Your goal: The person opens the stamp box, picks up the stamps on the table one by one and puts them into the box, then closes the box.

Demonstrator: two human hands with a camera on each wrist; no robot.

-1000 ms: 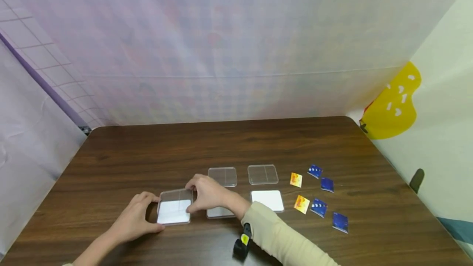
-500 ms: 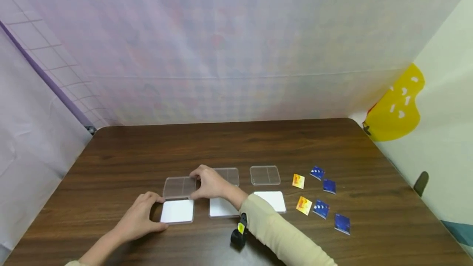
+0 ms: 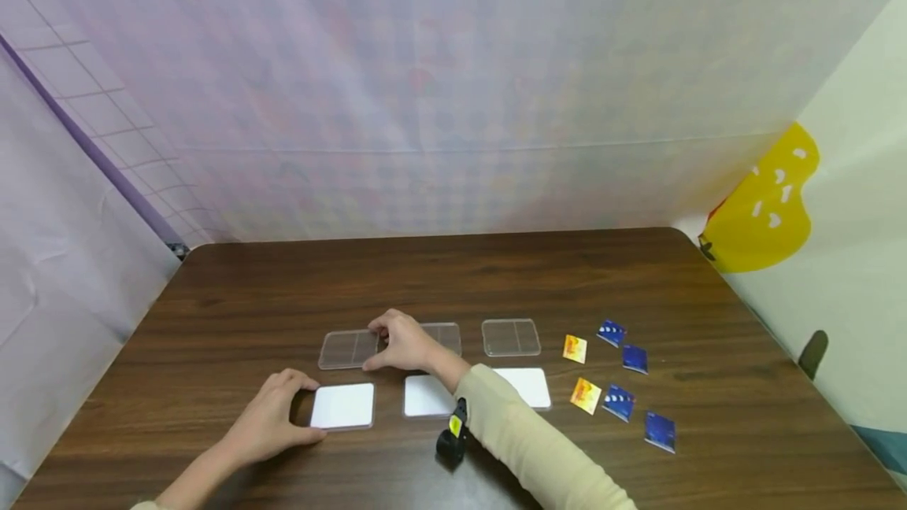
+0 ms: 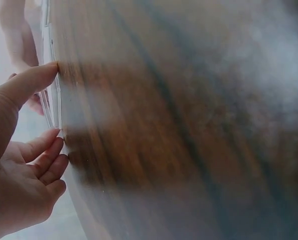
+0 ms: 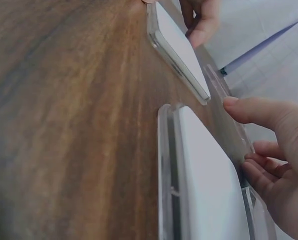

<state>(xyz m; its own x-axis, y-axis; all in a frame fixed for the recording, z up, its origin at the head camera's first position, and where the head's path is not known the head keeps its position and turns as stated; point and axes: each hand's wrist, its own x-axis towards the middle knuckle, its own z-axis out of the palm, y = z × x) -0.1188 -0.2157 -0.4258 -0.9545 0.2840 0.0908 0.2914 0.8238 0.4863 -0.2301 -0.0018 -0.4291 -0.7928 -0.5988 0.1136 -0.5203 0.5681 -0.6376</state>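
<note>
In the head view, my left hand (image 3: 272,419) holds a shallow clear plastic case with a white insert (image 3: 343,406) by its left corners, thumb at the near one and fingers at the far one. Just behind it, my right hand (image 3: 405,343) pinches the right side of a clear lid (image 3: 346,349) with a dividing line across it. The lid lies flat, close over the table. The left wrist view shows thumb and fingertips on opposite edges of the case (image 4: 56,100). In the right wrist view the lid (image 5: 219,82) is seen edge-on beside my thumb.
Two more white-filled cases, the middle one (image 3: 427,397) and the right one (image 3: 526,388), stand in the same row. Clear lids, one at right (image 3: 511,338), lie behind them. Yellow squares (image 3: 585,396) and several blue squares (image 3: 660,431) are spread on the wooden table (image 3: 453,274) further right.
My right hand has drawn the clear lid back off the left case, so the white insert is now fully uncovered. My left hand stays at the case. The view has shifted slightly.
</note>
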